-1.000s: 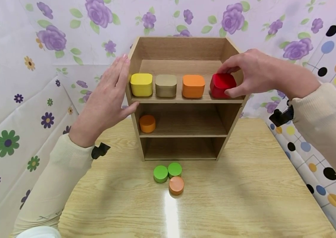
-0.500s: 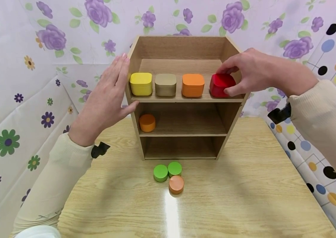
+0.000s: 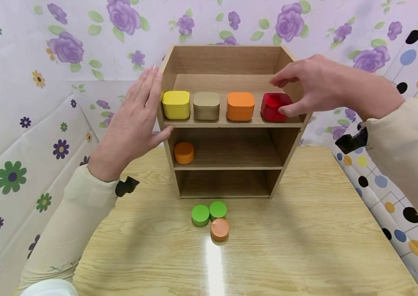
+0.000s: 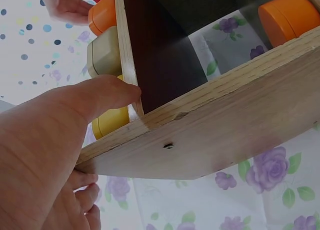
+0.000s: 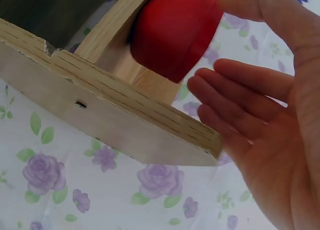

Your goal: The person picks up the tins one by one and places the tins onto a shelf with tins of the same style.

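Observation:
A small wooden shelf unit (image 3: 227,168) stands on the table against the wall. On its top board sit yellow (image 3: 176,105), khaki (image 3: 206,106), orange (image 3: 240,106) and red (image 3: 273,114) rounded-square boxes in a row. My left hand (image 3: 129,119) lies with straight fingers along the unit's left side, its thumb touching the front edge. At the right end my right hand (image 3: 323,86) hovers over the red box with fingers spread. In the right wrist view, the fingers (image 5: 240,98) are apart from the red box (image 5: 175,33); the thumb is close to it, contact unclear.
An orange round box (image 3: 184,153) stands at the left of the middle shelf. Before the unit, two green round boxes (image 3: 200,215) and a light-orange one (image 3: 220,229) sit close together on the wooden table (image 3: 286,246). Patterned cloth walls surround the table.
My right hand has let go of the red box; its fingers have lifted and spread, and the box stays at the right end. My left hand has kept its place on the unit's side.

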Demonstrator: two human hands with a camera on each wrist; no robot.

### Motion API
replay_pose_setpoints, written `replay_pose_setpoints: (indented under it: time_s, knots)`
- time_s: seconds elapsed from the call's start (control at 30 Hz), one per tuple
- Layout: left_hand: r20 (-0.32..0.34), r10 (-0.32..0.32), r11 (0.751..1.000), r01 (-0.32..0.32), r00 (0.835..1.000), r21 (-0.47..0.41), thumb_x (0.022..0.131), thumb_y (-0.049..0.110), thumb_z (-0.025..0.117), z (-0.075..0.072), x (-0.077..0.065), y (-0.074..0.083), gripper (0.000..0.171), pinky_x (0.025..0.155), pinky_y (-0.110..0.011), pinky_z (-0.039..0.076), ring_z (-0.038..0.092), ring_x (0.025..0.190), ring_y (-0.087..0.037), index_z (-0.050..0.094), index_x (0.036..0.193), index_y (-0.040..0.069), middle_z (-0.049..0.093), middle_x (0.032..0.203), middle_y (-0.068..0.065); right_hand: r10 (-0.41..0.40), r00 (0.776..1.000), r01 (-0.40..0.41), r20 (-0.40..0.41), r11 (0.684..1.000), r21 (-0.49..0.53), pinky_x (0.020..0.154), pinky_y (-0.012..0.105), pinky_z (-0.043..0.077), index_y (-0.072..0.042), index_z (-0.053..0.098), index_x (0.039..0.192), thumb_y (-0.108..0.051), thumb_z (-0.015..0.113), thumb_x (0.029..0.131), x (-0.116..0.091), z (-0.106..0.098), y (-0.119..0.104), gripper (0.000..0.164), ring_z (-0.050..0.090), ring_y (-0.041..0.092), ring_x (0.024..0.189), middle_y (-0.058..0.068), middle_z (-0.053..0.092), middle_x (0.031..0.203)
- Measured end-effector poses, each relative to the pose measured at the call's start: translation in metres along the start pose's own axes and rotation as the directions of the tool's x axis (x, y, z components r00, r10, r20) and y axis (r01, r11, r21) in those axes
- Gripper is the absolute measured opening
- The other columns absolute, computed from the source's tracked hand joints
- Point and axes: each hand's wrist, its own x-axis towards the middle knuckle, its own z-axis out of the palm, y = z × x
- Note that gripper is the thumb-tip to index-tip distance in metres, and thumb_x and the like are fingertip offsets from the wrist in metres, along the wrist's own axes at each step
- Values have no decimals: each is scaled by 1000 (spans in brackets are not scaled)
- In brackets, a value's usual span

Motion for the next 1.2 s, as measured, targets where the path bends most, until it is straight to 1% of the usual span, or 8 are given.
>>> replay_pose_setpoints:
  time_s: [0.23, 0.4, 0.53, 0.67, 0.73, 0.9, 1.07, 1.2]
  knots:
    - [8, -14, 999, 13, 1000, 34, 91, 31, 81, -2, 3, 3, 112, 138, -47, 10, 10, 166, -37, 7, 167, -5, 7, 177, -23, -127, 973, 122, -192, 992, -38, 107, 66, 52, -9, 64, 144, -27, 87, 84, -21, 0, -8, 66, 64, 43, 129, 18, 69, 140]
    - [21, -24, 999, 23, 999, 44, 93, 36, 79, -3, 5, 4, 112, 138, -49, 12, 11, 166, -37, 7, 167, -5, 6, 178, -22, -261, 911, 259, -320, 965, -51, 90, 60, 62, -10, 71, 134, -20, 91, 78, -36, 10, -17, 60, 74, 39, 109, 15, 74, 133]
    - [33, -31, 999, 30, 999, 38, 93, 37, 79, -2, 5, 4, 112, 138, -48, 11, 10, 166, -37, 7, 167, -5, 5, 178, -21, -331, 874, 337, -357, 940, -47, 82, 54, 66, -8, 72, 132, -19, 92, 76, -44, 24, -23, 61, 77, 33, 101, 13, 77, 127]
    - [41, -35, 999, 34, 999, 38, 94, 37, 78, -2, 5, 4, 111, 138, -47, 9, 9, 167, -37, 6, 167, -5, 5, 178, -21, -333, 881, 354, -337, 935, 1, 82, 51, 66, -9, 72, 132, -21, 93, 76, -50, 42, -29, 60, 78, 29, 99, 10, 76, 128]
    - [48, -39, 999, 37, 998, 39, 94, 37, 77, -2, 5, 4, 111, 138, -48, 9, 9, 167, -37, 6, 167, -5, 4, 178, -21, -326, 893, 353, -309, 935, 35, 86, 52, 66, -11, 71, 133, -22, 94, 77, -52, 52, -33, 61, 77, 30, 105, 10, 75, 131]
    - [66, -51, 998, 48, 997, 45, 96, 37, 76, -1, 6, 6, 110, 138, -49, 10, 8, 167, -37, 4, 167, -5, 5, 178, -22, -357, 893, 393, -273, 915, 88, 94, 52, 64, -12, 70, 135, -23, 92, 81, -54, 82, -42, 60, 74, 30, 117, 9, 74, 132]
    - [57, -51, 998, 49, 997, 39, 95, 35, 77, 0, 6, 7, 109, 138, -50, 12, 11, 166, -37, 5, 167, -5, 9, 178, -23, -386, 891, 420, -237, 900, 114, 93, 42, 65, -11, 70, 135, -29, 89, 85, -53, 119, -50, 56, 75, 19, 108, 5, 73, 132]
    - [45, -43, 998, 42, 998, 37, 95, 35, 77, 1, 6, 7, 108, 137, -51, 13, 11, 166, -38, 6, 167, -5, 10, 177, -23, -391, 900, 421, -191, 892, 162, 96, 41, 65, -10, 69, 136, -31, 87, 87, -49, 153, -56, 57, 75, 20, 112, 6, 72, 132]
